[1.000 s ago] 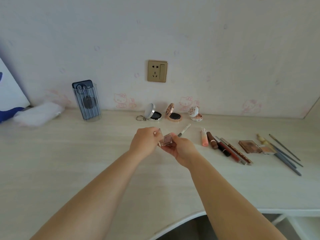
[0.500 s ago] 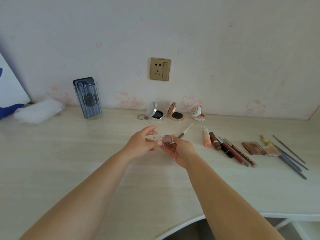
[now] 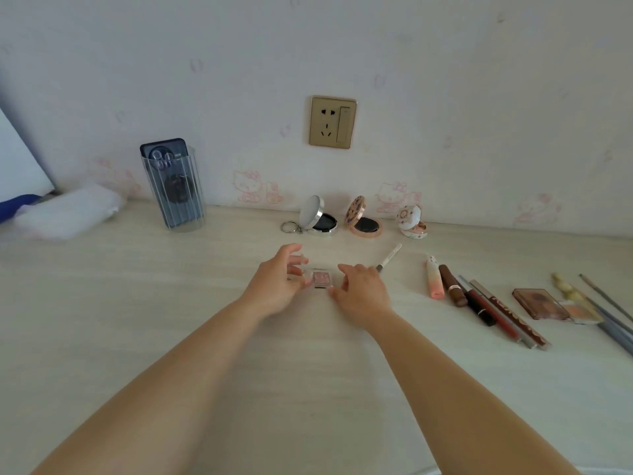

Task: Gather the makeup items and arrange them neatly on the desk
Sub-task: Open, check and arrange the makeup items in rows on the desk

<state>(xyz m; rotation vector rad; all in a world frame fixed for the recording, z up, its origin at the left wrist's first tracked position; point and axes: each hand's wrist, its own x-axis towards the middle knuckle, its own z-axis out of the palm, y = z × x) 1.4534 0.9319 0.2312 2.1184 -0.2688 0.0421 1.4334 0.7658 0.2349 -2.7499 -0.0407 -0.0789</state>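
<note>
A small square pink blush palette (image 3: 321,279) lies flat on the pale desk (image 3: 137,303), between my two hands. My left hand (image 3: 275,286) sits at its left side with fingers loosely spread, the thumb by its edge. To its right, my right hand (image 3: 361,289) touches its lower right corner with a fingertip. Neither hand plainly grips it. A white liner pen (image 3: 389,256) lies just behind my right hand. Three open compacts stand at the back: silver (image 3: 318,217), rose-gold (image 3: 363,219), and small floral (image 3: 412,222).
Right of my hands lie a peach tube (image 3: 434,277), a brown tube (image 3: 452,286), lip pencils (image 3: 507,315), two flat palettes (image 3: 539,303) and brushes (image 3: 613,320). A clear holder with a phone (image 3: 174,186) and a white pack (image 3: 68,214) stand back left.
Both hands have lowered the pink palette from the air onto the desk and moved it slightly away from me. The fingers that held it have loosened.
</note>
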